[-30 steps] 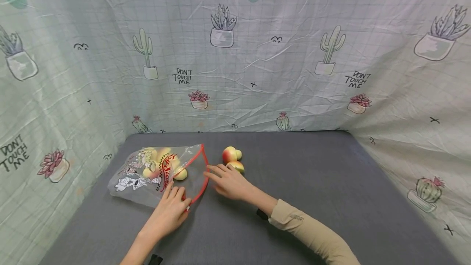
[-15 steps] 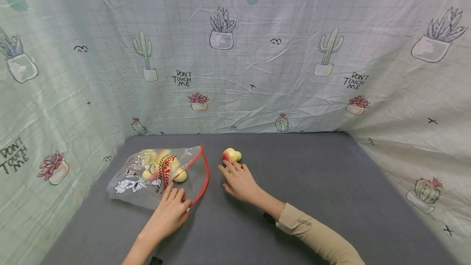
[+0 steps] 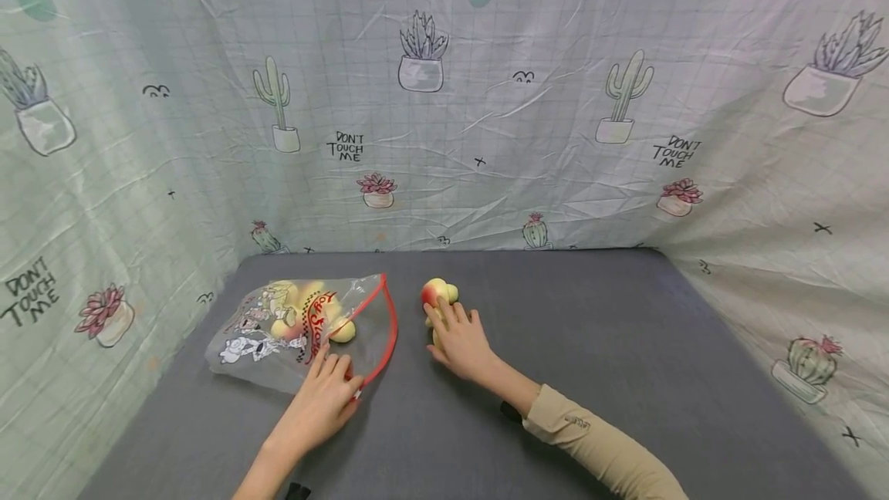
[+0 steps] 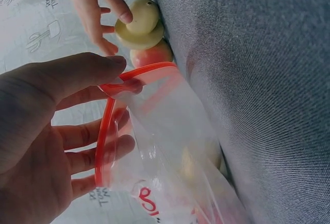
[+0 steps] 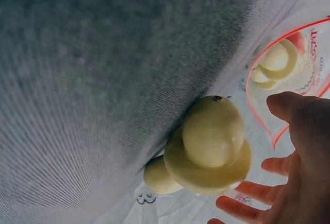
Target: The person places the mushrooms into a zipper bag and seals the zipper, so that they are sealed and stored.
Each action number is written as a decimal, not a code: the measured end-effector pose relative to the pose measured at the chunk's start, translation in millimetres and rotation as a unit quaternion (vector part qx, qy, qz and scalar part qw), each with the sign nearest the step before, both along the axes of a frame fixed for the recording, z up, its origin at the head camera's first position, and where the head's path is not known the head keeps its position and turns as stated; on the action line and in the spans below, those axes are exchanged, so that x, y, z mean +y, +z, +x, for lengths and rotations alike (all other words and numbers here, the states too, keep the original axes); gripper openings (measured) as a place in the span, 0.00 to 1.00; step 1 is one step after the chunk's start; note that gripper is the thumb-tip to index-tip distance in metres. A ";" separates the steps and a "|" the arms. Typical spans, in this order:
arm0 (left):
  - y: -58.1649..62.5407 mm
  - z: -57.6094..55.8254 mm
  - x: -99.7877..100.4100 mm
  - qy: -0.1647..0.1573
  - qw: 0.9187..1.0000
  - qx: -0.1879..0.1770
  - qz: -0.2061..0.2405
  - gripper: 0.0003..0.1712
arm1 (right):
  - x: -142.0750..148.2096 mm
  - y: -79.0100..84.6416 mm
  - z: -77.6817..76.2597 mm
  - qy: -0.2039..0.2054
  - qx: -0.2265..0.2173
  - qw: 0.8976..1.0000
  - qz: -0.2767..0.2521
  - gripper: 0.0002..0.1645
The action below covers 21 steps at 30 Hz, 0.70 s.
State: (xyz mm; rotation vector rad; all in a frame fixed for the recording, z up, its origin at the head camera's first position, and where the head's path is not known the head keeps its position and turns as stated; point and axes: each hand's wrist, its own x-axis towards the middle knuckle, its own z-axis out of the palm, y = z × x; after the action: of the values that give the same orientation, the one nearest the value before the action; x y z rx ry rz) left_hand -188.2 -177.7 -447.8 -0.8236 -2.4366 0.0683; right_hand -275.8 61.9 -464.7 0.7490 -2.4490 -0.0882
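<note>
My left hand [image 3: 322, 400] pinches the red zip edge of a clear zip bag [image 3: 260, 346] between thumb and fingers, its other fingers spread behind the film in the left wrist view. Yellow and red toy-like fruits [image 5: 275, 58] lie inside the bag, whose mouth faces right. Right of that mouth, my right hand [image 3: 464, 342] is at a pale yellow fruit piece with a round bulge [image 5: 212, 136], partly hidden under the fingers in the head view. Its thumb and fingers stand apart beside the fruit in the right wrist view. Just behind it sits a red-blushed yellow fruit [image 3: 434, 292].
Both hands work over a dark grey cloth-covered tabletop [image 3: 590, 330]. A pale curtain [image 3: 479, 99] printed with cacti and pots hangs behind and along both sides. Black straps [image 3: 510, 411] show at the wrists.
My right hand has left the bag's red edge and moved right onto the nearer loose fruit, covering much of it. The left hand keeps its pinch on the bag, barely shifting.
</note>
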 end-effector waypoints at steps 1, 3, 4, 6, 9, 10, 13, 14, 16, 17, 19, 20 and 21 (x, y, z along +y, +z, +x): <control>0.1 -0.1 0.2 -0.002 1.000 0.003 0.000 0.13 | 0.2 -0.7 -0.4 -0.002 -0.002 1.000 0.000 0.42; 0.5 0.3 0.7 -0.005 1.000 0.005 0.002 0.13 | 0.6 -2.1 -1.2 -0.006 -0.006 1.000 0.002 0.43; 0.3 0.4 1.0 -0.006 1.000 0.005 0.005 0.13 | 0.9 -2.6 -1.4 -0.010 -0.008 1.000 0.004 0.44; 0.1 1.1 1.4 -0.006 1.000 0.000 0.008 0.13 | 1.5 -3.2 -1.9 -0.016 -0.014 1.000 0.011 0.45; -0.1 2.2 1.8 -0.003 1.000 -0.006 0.006 0.13 | 2.1 -3.8 -2.4 -0.024 -0.018 0.999 0.024 0.46; 0.1 2.4 1.9 -0.002 1.000 -0.007 0.004 0.13 | 2.2 -3.9 -2.7 -0.026 -0.020 0.999 0.027 0.47; -0.2 2.3 1.8 0.000 1.000 -0.005 0.001 0.13 | 2.3 -4.0 -3.8 -0.033 -0.019 0.999 0.036 0.47; -0.6 2.0 1.9 0.000 1.000 -0.004 0.002 0.13 | 2.2 -3.9 -4.4 -0.035 -0.019 0.999 0.037 0.48; -0.8 2.0 2.0 0.001 1.000 -0.003 0.006 0.13 | 2.0 -4.1 -6.1 -0.038 -0.017 0.998 0.037 0.48; -1.1 1.8 1.9 0.001 1.000 -0.004 0.008 0.13 | 1.8 -4.1 -6.9 -0.040 -0.016 0.998 0.037 0.48; -1.9 1.2 1.7 0.003 1.000 -0.005 0.011 0.14 | 1.3 -4.3 -8.6 -0.040 -0.010 0.999 0.033 0.48; -1.6 1.4 1.7 0.002 1.000 -0.004 0.012 0.14 | 1.1 -4.2 -9.1 -0.041 -0.008 0.999 0.032 0.48; -1.7 1.3 1.5 0.001 1.000 -0.004 0.012 0.14 | 0.8 -4.1 -9.6 -0.042 -0.004 0.999 0.033 0.48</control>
State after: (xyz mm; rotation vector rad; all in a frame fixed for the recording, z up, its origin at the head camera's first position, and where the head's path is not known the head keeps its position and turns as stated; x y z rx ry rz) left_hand -186.8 -176.2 -449.5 -0.8111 -2.4409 0.0366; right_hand -285.4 62.7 -468.8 0.6750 -2.4966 -0.1993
